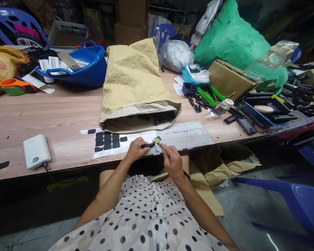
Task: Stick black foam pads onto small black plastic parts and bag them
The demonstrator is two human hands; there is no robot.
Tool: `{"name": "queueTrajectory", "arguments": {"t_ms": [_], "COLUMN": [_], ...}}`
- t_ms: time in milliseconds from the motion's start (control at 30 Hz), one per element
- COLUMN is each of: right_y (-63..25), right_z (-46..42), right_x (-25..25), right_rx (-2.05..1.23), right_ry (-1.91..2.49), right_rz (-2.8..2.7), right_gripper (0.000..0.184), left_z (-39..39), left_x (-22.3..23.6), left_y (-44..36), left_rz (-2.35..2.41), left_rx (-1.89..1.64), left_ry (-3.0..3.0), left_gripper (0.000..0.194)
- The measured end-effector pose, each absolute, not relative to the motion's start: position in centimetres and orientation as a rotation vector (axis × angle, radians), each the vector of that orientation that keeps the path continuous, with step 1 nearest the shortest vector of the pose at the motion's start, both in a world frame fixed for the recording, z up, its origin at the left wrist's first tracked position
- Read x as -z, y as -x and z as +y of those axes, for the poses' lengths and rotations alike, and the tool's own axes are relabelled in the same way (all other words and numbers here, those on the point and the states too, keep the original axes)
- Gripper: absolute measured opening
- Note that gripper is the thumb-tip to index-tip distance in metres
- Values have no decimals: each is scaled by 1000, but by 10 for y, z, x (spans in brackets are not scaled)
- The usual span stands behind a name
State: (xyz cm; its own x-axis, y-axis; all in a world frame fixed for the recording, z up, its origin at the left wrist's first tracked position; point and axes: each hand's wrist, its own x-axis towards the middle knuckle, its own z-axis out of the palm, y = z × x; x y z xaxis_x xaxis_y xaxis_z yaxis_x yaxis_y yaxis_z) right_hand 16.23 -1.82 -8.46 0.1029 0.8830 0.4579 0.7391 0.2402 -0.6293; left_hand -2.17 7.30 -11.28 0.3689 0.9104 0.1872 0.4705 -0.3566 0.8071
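At the left end of the table [62,115] I see an orange bag [0,69], contents hidden from my camera, then a blue basin [94,69] heaped with white cartons [53,62]. Next a paper sack [133,76] lies on its side, mouth towards me, with dark objects [164,118] showing inside. Beyond its right edge I make out a clear bag [175,55] of pale material, a light-blue basket [188,78] holding crumpled pale plastic [202,76], and a green tray [205,96] with black parts [211,92] in it. Farther right, a blue tray [261,121] carries black casings and a pale oval piece [263,109]. Down at the near edge, my left hand [136,149] pinches a dark slim piece [148,145] in its fingertips, the free end pointing right, above a grey board [191,136]. Just beside that end is a small yellow-green round piece [156,141]; I cannot tell whether they touch. My right hand [172,160] has its fingers closed around a thin tool [160,146], whose tip reaches leftward to the round piece, ahead of the fingertips.
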Motion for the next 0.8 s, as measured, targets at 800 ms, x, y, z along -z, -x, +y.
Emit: {"name": "queueTrajectory", "arguments": {"t_ms": [800], "right_y": [-233], "right_z": [46], "right_x": [122], "right_rx": [327], "right_ry": [1963], "right_rz": [-1742], "right_gripper": [31], "left_z": [67], "left_x": [112], "left_y": [24], "left_rz": [1159], "left_rx": [-836], "left_ry": [-2046], "left_gripper": [20]}}
